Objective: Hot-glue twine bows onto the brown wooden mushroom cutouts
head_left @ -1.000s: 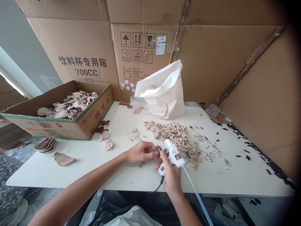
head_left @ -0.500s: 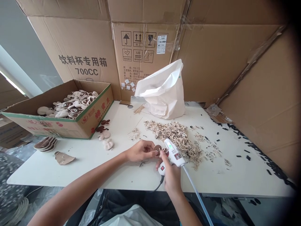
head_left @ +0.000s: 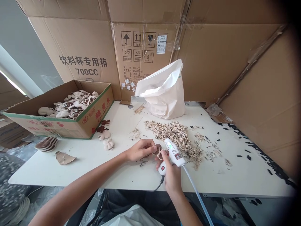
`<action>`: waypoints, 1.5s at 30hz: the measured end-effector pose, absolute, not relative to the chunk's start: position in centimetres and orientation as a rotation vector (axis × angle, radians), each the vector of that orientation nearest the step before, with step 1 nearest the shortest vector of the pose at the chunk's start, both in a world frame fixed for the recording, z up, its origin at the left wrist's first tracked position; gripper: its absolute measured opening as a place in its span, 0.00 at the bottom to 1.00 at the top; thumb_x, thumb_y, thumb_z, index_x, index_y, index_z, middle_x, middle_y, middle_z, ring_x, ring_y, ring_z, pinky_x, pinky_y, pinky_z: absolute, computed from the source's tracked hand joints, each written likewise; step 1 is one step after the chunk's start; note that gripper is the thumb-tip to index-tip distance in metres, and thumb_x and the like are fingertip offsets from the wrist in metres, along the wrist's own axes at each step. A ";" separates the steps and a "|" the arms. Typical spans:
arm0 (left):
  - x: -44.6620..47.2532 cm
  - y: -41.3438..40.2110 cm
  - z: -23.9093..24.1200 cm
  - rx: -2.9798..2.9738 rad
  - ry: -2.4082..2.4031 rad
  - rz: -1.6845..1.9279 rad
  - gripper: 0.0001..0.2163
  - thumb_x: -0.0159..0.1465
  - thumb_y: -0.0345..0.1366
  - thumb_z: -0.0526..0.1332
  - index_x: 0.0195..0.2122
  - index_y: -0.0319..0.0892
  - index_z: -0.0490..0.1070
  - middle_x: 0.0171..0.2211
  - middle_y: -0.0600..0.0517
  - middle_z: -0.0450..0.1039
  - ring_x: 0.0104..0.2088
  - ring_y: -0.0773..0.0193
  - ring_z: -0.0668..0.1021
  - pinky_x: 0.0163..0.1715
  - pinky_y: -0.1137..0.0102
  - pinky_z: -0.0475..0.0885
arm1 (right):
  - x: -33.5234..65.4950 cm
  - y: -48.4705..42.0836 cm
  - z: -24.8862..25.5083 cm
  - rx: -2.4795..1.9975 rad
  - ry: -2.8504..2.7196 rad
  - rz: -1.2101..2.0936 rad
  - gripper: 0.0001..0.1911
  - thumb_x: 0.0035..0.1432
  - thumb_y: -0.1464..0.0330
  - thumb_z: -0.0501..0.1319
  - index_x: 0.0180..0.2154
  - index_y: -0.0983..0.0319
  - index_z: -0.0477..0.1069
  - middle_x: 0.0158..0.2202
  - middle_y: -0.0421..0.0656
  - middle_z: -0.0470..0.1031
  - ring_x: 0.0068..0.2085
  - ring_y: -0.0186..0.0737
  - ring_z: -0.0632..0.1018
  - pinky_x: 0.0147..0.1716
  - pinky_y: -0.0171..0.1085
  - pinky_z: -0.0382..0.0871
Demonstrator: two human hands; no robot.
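My left hand (head_left: 140, 150) pinches a small round brown disc (head_left: 158, 148), and its fingertips cover part of the disc. A thin tan twig-like strip (head_left: 160, 153) sits at the disc's edge. My right hand (head_left: 171, 176) is shut around the grip of a white hot glue gun (head_left: 174, 153), whose nozzle end is right beside the disc. A long translucent glue stick (head_left: 197, 194) runs down from the gun's rear, and a black cord (head_left: 160, 186) leaves its base. A heap of tan wooden strips (head_left: 175, 141) lies just beyond the gun.
An open cardboard box (head_left: 63, 127) of brown-and-cream mushroom-shaped pieces stands at the left on the white table (head_left: 77, 168). Loose mushroom pieces lie beside it. A white bag (head_left: 162, 91) stands at the back. Black scraps (head_left: 246, 155) are scattered at the right, against upright cardboard.
My left hand has turned the brown disc slightly, and its fingers now cover more of it. The glue gun has stayed close to the disc, with little movement.
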State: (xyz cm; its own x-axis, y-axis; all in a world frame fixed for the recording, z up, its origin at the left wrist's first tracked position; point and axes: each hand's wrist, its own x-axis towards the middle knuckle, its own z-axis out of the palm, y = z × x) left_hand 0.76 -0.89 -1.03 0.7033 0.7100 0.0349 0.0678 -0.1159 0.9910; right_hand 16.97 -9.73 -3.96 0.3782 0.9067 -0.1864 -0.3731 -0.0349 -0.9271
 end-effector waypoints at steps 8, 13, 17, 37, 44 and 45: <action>0.8 -0.9 -0.7 1.694 0.697 0.565 0.22 0.71 0.55 0.58 0.32 0.38 0.70 0.24 0.54 0.67 0.25 0.69 0.67 0.25 0.73 0.60 | 17.2 -9.9 -3.9 -1.180 -0.674 1.123 0.19 0.57 0.53 0.74 0.38 0.60 0.74 0.29 0.41 0.79 0.19 0.33 0.74 0.18 0.32 0.66; 0.7 -1.0 -0.5 1.680 0.673 0.563 0.22 0.71 0.55 0.59 0.33 0.38 0.70 0.24 0.55 0.67 0.25 0.69 0.66 0.25 0.73 0.59 | 17.0 -9.9 -3.6 -1.178 -0.669 1.118 0.20 0.56 0.53 0.75 0.36 0.60 0.74 0.29 0.40 0.79 0.19 0.33 0.73 0.18 0.33 0.67; 0.7 -1.0 -0.6 1.616 0.627 0.574 0.24 0.74 0.55 0.53 0.32 0.38 0.69 0.26 0.53 0.67 0.26 0.68 0.66 0.28 0.71 0.61 | 16.9 -9.9 -3.6 -1.187 -0.663 1.115 0.20 0.55 0.53 0.75 0.36 0.60 0.74 0.28 0.40 0.79 0.20 0.34 0.73 0.18 0.34 0.69; 1.1 -1.3 -0.4 1.837 0.660 0.578 0.27 0.74 0.57 0.49 0.33 0.38 0.72 0.28 0.51 0.71 0.26 0.68 0.67 0.28 0.72 0.63 | 16.7 -9.9 -3.1 -1.200 -0.621 1.099 0.22 0.52 0.52 0.76 0.36 0.60 0.73 0.27 0.39 0.77 0.19 0.34 0.73 0.17 0.34 0.69; 1.3 -1.3 -0.8 1.980 0.747 0.608 0.24 0.75 0.53 0.51 0.30 0.39 0.69 0.25 0.54 0.69 0.24 0.70 0.66 0.26 0.73 0.60 | 16.7 -9.9 -2.9 -1.196 -0.623 1.110 0.23 0.52 0.52 0.77 0.37 0.61 0.74 0.27 0.40 0.78 0.19 0.34 0.73 0.17 0.33 0.69; 1.3 -1.3 -0.8 1.993 0.757 0.606 0.24 0.75 0.53 0.51 0.30 0.39 0.68 0.25 0.54 0.70 0.25 0.70 0.66 0.27 0.73 0.60 | 16.7 -9.9 -2.9 -1.196 -0.620 1.110 0.23 0.51 0.52 0.77 0.37 0.61 0.74 0.27 0.41 0.78 0.19 0.34 0.73 0.17 0.34 0.69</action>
State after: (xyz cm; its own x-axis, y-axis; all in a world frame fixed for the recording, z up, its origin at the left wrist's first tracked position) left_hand 1.34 -1.25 -0.80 0.6935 0.7103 0.1209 0.2739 -0.4151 0.8676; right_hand 16.67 -9.95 -2.93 0.3771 0.9120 -0.1613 -0.3406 -0.0254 -0.9399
